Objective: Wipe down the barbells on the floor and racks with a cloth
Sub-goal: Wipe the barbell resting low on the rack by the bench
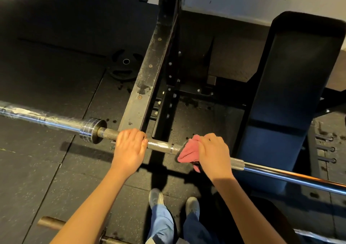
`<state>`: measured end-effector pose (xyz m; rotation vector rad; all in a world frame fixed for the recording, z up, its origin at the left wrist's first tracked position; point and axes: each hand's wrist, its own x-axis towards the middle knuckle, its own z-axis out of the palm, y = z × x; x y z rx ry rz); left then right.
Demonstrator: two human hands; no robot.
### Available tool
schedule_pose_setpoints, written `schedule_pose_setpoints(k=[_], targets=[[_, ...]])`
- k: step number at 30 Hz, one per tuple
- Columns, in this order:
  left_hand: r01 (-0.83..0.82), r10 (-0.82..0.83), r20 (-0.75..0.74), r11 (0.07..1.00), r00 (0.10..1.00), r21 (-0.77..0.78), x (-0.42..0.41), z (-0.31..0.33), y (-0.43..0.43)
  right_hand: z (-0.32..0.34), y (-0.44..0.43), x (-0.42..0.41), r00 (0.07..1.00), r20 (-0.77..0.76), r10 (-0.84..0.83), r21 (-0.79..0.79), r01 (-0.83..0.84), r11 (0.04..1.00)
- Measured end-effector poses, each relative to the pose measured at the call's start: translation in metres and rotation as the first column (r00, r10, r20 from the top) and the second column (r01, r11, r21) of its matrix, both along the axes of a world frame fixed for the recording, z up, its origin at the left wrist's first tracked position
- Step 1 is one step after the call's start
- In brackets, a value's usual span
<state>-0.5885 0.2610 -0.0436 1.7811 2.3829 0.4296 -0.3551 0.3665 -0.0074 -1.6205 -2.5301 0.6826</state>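
The barbell point(161, 146) lies raised across the view, its shaft crossing a black rack beam point(148, 75). The left hand point(129, 150) grips the knurled shaft just inside the collar, fingers curled over the bar. The right hand point(213, 155) presses a pink cloth point(188, 153) around the shaft, fingers clamped on it (cloth edge hangs below). A black bench point(292, 86) stands beyond, right. A weight plate point(124, 64) lies on the floor.

Single head-worn wide-angle view, looking steeply down and forward from standing height. A long chrome steel barbell point(161, 146) crosses mid-frame, close to the lens; black speckled rubber floor point(46, 168) fills the left, grey shoes point(156, 197) bottom centre.
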Motion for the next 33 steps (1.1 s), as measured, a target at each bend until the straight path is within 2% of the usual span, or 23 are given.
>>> schedule_pose_setpoints(k=[2,5,7,9,11,14,16,18,21,23,27,31,33], targets=[[0.0,0.0,0.005,1.0,1.0,0.011,0.001,0.0,0.0,0.008,-0.002,0.009,0.999,-0.038,-0.008,-0.213,0.0,0.977],[-0.009,0.009,-0.006,1.0,1.0,0.017,0.002,0.001,-0.001,0.016,-0.008,-0.002,0.978,-0.19,0.092,-0.272,-0.142,0.952],[-0.008,0.008,-0.006,1.0,1.0,0.005,0.002,0.001,0.0,0.017,-0.011,-0.024,0.95,-0.238,0.203,-0.239,-0.26,0.936],[-0.013,0.013,-0.004,1.0,1.0,-0.003,0.002,0.001,-0.001,0.009,-0.008,-0.033,0.934,-0.215,0.286,-0.181,-0.326,0.928],[-0.012,0.012,0.003,1.0,1.0,-0.011,0.002,0.001,-0.001,0.002,-0.011,-0.02,0.927,-0.243,0.286,-0.168,-0.33,0.929],[-0.017,0.017,0.003,1.0,1.0,-0.016,0.002,0.001,-0.002,-0.003,-0.021,0.014,0.899,-0.337,0.278,-0.018,-0.301,0.953],[-0.018,0.018,-0.003,1.0,1.0,-0.013,0.002,0.0,-0.002,-0.006,-0.014,0.017,0.925,-0.236,0.298,0.044,-0.297,0.954],[-0.021,0.021,-0.003,1.0,1.0,-0.007,0.002,-0.001,-0.002,-0.003,-0.004,-0.003,0.938,-0.119,0.326,-0.042,-0.333,0.942],[-0.03,0.029,-0.017,1.0,0.999,-0.005,0.002,-0.001,-0.002,0.004,-0.001,-0.044,0.905,-0.01,0.425,-0.16,-0.421,0.893],[-0.028,0.028,-0.023,1.0,0.999,-0.006,0.003,-0.001,-0.002,0.004,-0.002,-0.051,0.894,0.023,0.448,-0.137,-0.441,0.887],[-0.022,0.022,-0.012,1.0,1.0,0.001,0.003,0.0,-0.002,-0.003,0.002,-0.01,0.886,0.162,0.435,-0.036,-0.435,0.9],[-0.03,0.03,-0.017,1.0,0.999,0.01,0.003,-0.001,-0.002,0.002,-0.007,-0.02,0.925,0.162,0.342,-0.154,-0.319,0.935],[-0.033,0.034,-0.021,0.999,0.999,0.006,0.004,-0.001,-0.001,0.003,-0.008,-0.038,0.919,0.154,0.362,-0.146,-0.341,0.929]])
